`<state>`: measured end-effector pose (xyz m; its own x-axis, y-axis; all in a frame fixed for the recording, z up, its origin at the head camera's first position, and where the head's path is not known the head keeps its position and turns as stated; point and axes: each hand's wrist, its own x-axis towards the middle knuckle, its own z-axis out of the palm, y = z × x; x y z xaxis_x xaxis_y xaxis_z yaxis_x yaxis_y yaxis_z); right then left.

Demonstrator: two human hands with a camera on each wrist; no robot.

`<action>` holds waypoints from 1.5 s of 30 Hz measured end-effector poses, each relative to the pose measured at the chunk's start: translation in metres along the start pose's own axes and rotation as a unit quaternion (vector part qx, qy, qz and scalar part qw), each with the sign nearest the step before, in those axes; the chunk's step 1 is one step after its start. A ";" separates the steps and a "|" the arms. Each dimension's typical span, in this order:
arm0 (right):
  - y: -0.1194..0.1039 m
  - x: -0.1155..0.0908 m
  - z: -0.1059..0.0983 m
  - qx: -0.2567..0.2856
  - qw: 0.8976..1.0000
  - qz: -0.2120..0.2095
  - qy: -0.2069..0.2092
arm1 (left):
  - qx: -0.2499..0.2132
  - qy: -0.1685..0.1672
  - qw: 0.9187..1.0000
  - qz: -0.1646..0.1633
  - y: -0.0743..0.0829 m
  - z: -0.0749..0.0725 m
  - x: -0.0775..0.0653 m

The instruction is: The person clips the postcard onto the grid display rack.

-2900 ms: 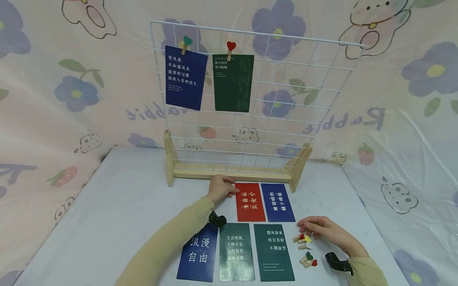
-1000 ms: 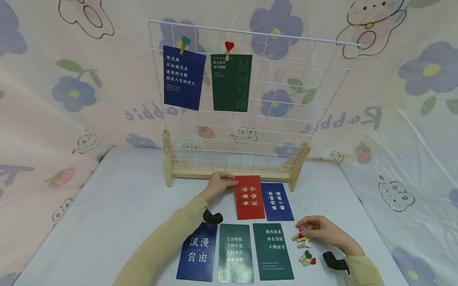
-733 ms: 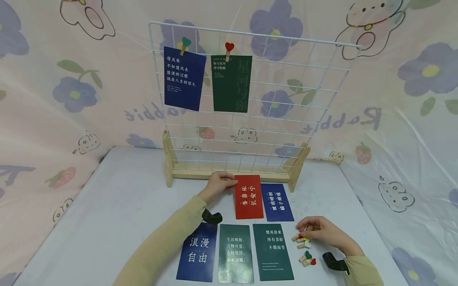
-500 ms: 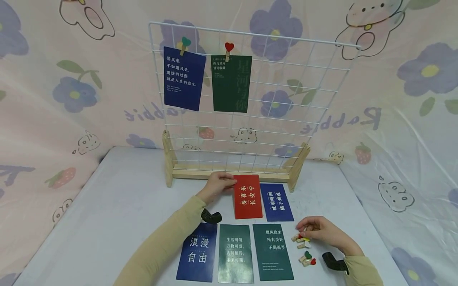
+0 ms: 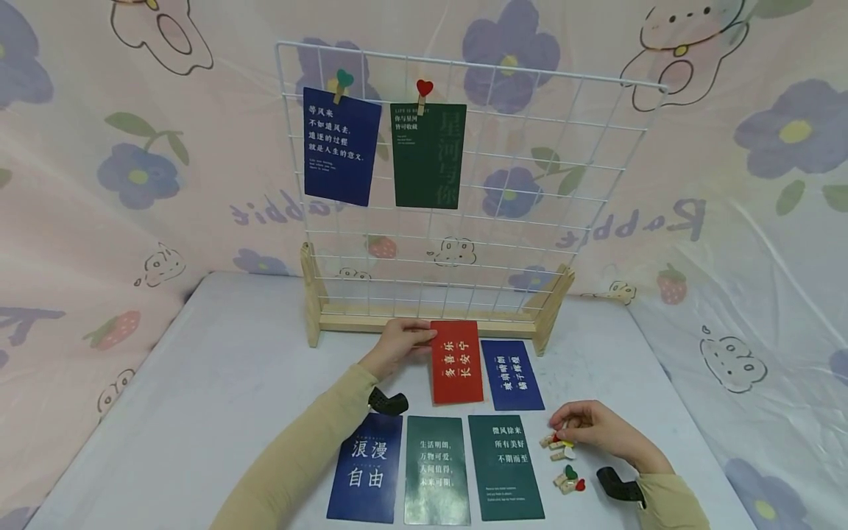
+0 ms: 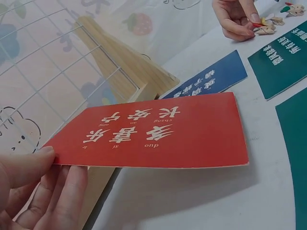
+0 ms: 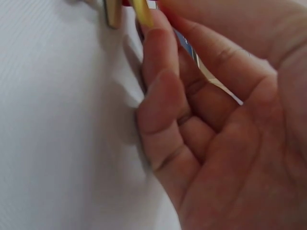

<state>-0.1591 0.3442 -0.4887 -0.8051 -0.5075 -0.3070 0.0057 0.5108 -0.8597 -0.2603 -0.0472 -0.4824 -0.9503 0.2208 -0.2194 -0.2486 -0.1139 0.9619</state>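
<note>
My left hand (image 5: 400,346) pinches a red card (image 5: 457,362) by its far left corner, thumb on top and fingers beneath. In the left wrist view the card (image 6: 158,132) is raised off the table and tilted. Beside it a blue card (image 5: 513,375) lies flat. My right hand (image 5: 606,430) is low over several small wooden clothespins with coloured hearts. Its thumb and fingertips pinch a red-heart clothespin (image 5: 555,437), partly hidden by the fingers. The right wrist view shows the curled fingers (image 7: 163,110) near a yellow heart (image 7: 141,12).
A white wire grid (image 5: 530,221) stands in a wooden base (image 5: 424,324) at the back. Clothespins hold a blue card (image 5: 341,147) and a green card (image 5: 429,158) on it. In front lie a blue card (image 5: 364,493) and two green cards (image 5: 437,471). More clothespins (image 5: 570,482) lie at right.
My left hand has taken hold of the red card, lifted it and drawn it slightly back and left. The right hand's fingers have closed in on the clothespins, then stayed put.
</note>
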 end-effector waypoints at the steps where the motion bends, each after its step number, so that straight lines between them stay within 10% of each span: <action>1: 0.000 0.000 0.000 0.003 1.000 0.000 -0.001 | -0.001 -0.001 1.000 0.000 0.000 0.000 0.000; 45: -0.003 0.001 -0.003 0.002 0.999 0.036 0.005 | -0.033 0.015 0.999 0.011 0.026 -0.023 -0.013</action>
<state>-0.1618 0.3437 -0.4851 -0.8083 -0.4623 -0.3647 0.0670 0.5432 -0.8369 -0.2591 -0.0754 -0.4586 -0.9608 0.1882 -0.2037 -0.2379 -0.1815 0.9542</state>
